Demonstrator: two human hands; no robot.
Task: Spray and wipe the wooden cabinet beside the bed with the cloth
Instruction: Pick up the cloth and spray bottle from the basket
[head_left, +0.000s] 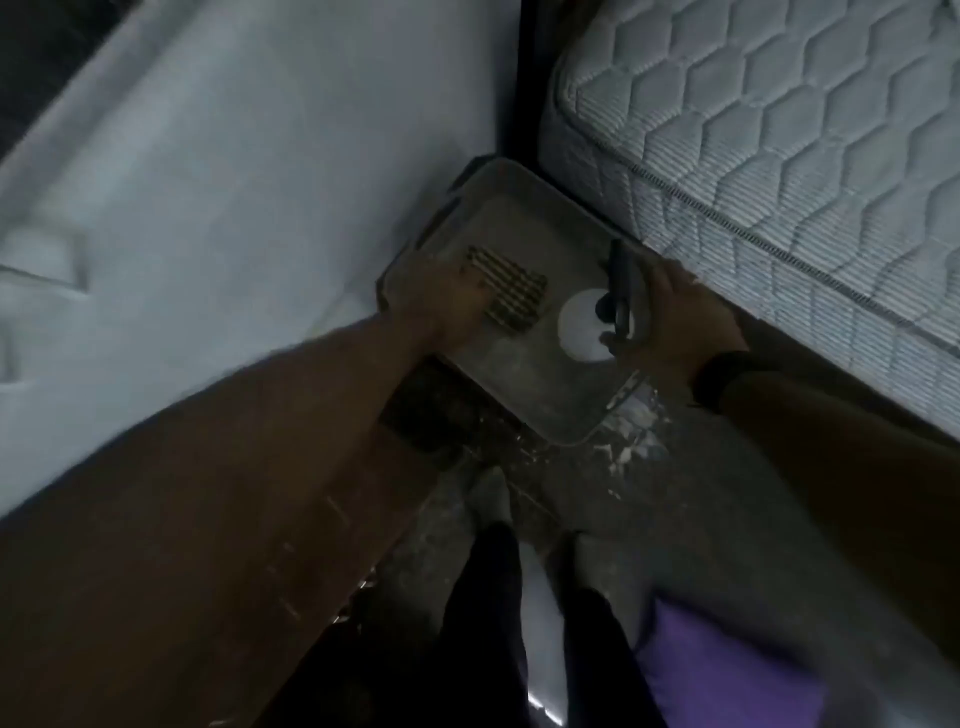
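The small cabinet's top (524, 384) lies below me in dim light, wedged between the white wall and the mattress. My left hand (447, 301) presses a striped folded cloth (511, 296) flat on the left part of that top. My right hand (675, 317) grips a spray bottle (597, 325) seen from above, its white round body under a dark trigger head, over the right part of the top. The cabinet's sides are mostly hidden.
A quilted white mattress (779, 156) borders the cabinet on the right. A white wall (234, 182) runs along the left. Speckled floor (597, 493) with my legs and foot lies below, a purple cushion (727, 660) at the lower right. A dark band is on my right wrist.
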